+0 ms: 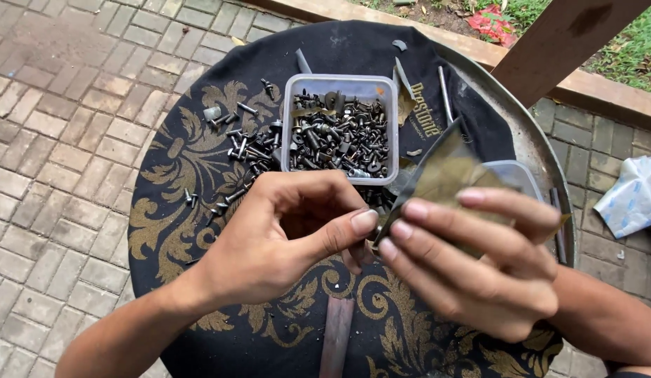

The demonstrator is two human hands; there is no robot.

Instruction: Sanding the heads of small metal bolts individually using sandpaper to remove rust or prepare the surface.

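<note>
My right hand has its fingers closed over a thin, translucent brownish plastic bag, held near the middle of the scene just above the table. My left hand is curled, thumb tip pressed against the bag's lower edge; whether it pinches a small part I cannot tell. The bag looks light, limp and slippery, best gripped at its edge. Just beyond the hands sits a clear plastic tub full of dark screws, with loose screws scattered to its left on the black-and-gold cloth.
</note>
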